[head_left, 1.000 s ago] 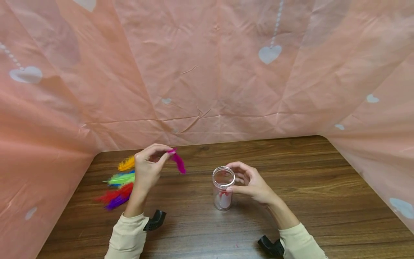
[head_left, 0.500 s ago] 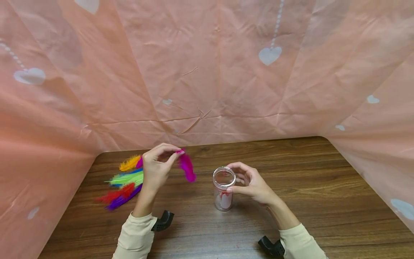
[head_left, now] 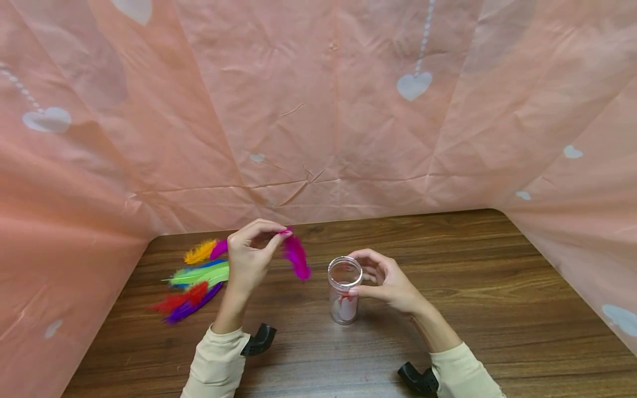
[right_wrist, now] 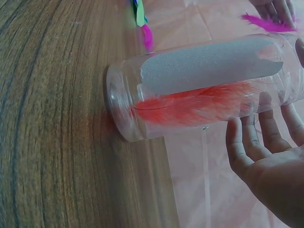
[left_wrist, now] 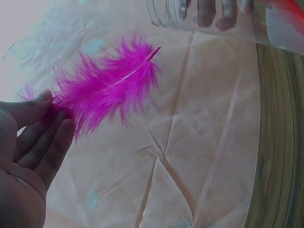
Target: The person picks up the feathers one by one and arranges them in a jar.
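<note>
My left hand (head_left: 251,257) pinches a magenta feather (head_left: 297,257) by one end between thumb and fingertips. The feather hangs tip down in the air, left of a clear jar. In the left wrist view the fluffy feather (left_wrist: 107,90) points toward the jar's mouth (left_wrist: 164,13). The lidless clear jar (head_left: 343,298) stands upright on the table, and my right hand (head_left: 385,279) grips its upper part, thumb in front and fingers behind. Through the wall in the right wrist view, a red feather (right_wrist: 190,107) shows inside, beside a whitish label (right_wrist: 209,64) on the jar.
Several loose feathers lie on the wooden table (head_left: 448,265) at the left: orange (head_left: 200,252), magenta (head_left: 219,249), green (head_left: 199,275), red (head_left: 180,298) and purple (head_left: 194,305), with blue partly under the green. A pink cloth (head_left: 318,110) with pale hearts hangs behind and at both sides.
My left hand has moved right with the magenta feather, closer to the jar, uncovering more of the feathers on the table. My right hand and the jar have stayed in place.
</note>
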Tool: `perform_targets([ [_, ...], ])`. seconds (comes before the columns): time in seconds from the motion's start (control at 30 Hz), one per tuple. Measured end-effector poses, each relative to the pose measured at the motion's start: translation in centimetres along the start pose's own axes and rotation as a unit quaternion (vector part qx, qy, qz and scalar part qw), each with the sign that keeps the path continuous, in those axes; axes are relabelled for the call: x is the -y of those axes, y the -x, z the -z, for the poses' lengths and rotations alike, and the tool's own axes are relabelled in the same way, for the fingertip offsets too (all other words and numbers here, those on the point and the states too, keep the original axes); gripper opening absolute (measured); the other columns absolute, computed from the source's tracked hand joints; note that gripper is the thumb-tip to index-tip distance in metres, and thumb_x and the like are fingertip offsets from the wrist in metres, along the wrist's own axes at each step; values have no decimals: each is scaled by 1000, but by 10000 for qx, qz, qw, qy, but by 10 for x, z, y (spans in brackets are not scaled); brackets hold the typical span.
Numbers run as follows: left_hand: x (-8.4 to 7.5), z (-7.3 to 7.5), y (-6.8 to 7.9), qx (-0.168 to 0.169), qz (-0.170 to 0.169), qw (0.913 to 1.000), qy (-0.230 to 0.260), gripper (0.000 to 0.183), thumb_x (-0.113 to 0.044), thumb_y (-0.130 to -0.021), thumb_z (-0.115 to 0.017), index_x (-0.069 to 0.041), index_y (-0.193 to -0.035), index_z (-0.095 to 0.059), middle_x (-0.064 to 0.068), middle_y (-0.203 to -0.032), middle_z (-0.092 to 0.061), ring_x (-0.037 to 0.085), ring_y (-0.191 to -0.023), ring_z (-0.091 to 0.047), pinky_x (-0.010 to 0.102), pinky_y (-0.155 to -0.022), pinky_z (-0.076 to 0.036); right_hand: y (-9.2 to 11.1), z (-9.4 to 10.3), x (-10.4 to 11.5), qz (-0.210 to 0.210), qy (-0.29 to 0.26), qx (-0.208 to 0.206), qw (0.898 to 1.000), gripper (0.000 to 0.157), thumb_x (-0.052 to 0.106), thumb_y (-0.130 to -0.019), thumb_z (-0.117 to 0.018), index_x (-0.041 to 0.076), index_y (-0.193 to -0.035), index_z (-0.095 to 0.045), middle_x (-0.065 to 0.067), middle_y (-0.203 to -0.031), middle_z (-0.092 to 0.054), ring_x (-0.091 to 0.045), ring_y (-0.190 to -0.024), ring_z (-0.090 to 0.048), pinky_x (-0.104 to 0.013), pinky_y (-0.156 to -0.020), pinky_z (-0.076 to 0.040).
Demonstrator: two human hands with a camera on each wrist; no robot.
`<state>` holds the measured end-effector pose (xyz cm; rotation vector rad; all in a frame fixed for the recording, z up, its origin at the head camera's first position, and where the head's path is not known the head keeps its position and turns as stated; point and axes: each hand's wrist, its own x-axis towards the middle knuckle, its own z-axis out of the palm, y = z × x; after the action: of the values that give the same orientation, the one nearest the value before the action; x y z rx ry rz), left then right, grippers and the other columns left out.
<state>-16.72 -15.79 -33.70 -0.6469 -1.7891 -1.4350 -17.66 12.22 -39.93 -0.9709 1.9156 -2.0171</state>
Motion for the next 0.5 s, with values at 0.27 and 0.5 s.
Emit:
perform_targets([
  [0.27,-3,-7,-2,29,-45,9994,340,29,-15,-91,-81,12,-86,-73,26,-83,-71,7,-83,-70,19,-78,-59,0,1,-1,82,-69,39,9999,56,-2,-84,-82,-16,-130,-52,-2,-120,-68,-15,-112,-67,-29,-99,-54],
  [0.5,-11,-13,-9,-14,-57,9990,441,9,19,-82,-76,11,-86,-72,25,-82,-71,8,-83,-69,22,-77,-60,-1,0,-1,105,-91,52,9999,56,-2,-84,-82,-17,-129,-52,3,-120,-68,-13,-111,-67,-29,-99,-54],
])
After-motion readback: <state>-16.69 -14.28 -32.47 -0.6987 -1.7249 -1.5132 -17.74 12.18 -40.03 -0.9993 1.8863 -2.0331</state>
